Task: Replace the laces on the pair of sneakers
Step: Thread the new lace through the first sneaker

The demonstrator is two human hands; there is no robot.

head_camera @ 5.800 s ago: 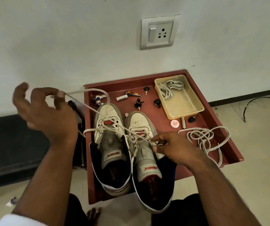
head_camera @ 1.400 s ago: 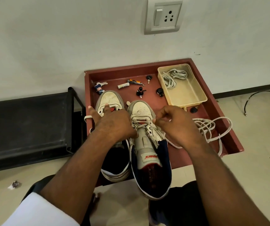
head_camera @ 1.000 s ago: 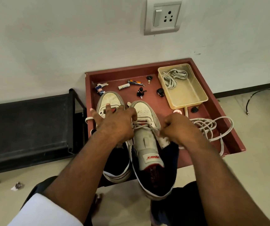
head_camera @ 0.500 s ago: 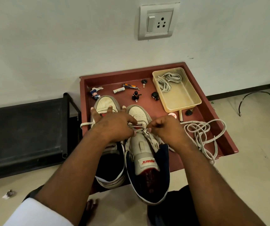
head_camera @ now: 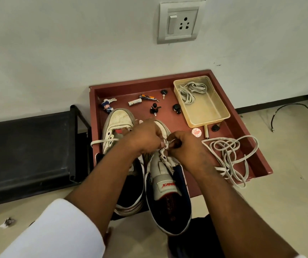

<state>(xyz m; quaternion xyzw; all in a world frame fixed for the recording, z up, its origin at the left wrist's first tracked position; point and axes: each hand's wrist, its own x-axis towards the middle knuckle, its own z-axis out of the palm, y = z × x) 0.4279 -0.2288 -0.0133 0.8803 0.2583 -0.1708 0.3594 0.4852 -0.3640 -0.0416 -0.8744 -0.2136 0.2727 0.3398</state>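
Observation:
Two white sneakers with navy collars stand side by side on a red tray (head_camera: 246, 135), toes toward the wall. The left sneaker (head_camera: 118, 121) has a loose lace end trailing off its left side. Over the right sneaker (head_camera: 165, 180), both hands meet at the lower eyelets. My left hand (head_camera: 143, 139) pinches the white lace (head_camera: 165, 144) there, and my right hand (head_camera: 184, 146) pinches the same lace from the right side. A loose white lace (head_camera: 229, 151) lies coiled on the tray to the right. Another lace (head_camera: 192, 91) lies in the plastic tub.
A clear yellowish tub (head_camera: 210, 116) sits at the tray's back right. Small items lie along the tray's back: a figurine keychain (head_camera: 107, 106), a battery (head_camera: 135, 103), keys (head_camera: 155, 108). A black bench (head_camera: 26, 153) stands to the left; a wall socket (head_camera: 181, 21) is above.
My left hand has slid right off the left sneaker onto the right one. Both hands have drawn together and now pinch the lace at the eyelets.

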